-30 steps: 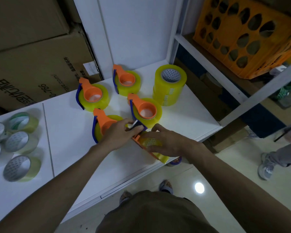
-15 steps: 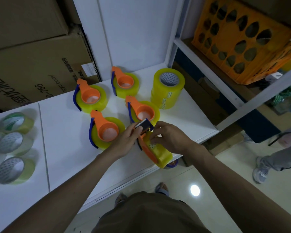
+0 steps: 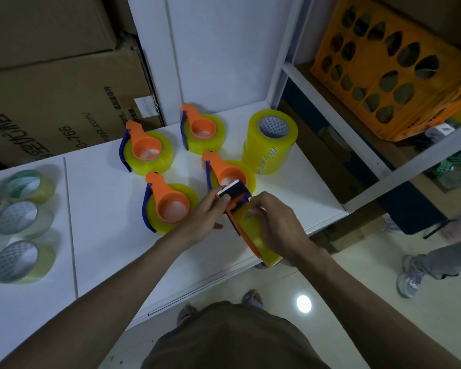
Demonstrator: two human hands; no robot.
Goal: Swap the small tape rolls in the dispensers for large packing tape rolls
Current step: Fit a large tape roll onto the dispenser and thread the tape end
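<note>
Item: dispenser (image 3: 246, 225), large yellow roll fitted, tilted over the table (image 3: 104, 235) edge. Our left hand (image 3: 205, 217) pinches its toothed cutter end, our right hand (image 3: 274, 225) grips the roll, presumably threading tape. Four loaded dispensers (image 3: 171, 206) lie finished behind.

Dim, wide-angle warped edges, lamp glare on floor (image 3: 303, 304).

Small rolls (image 3: 18, 219) left of dispensers (image 3: 171, 182) on table (image 3: 104, 249)

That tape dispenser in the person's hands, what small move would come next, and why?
Probably drawing the tape end over the toothed blade: the left hand pinches the dispenser beside its blade, while the right hand grips the yellow roll already loaded.
</note>
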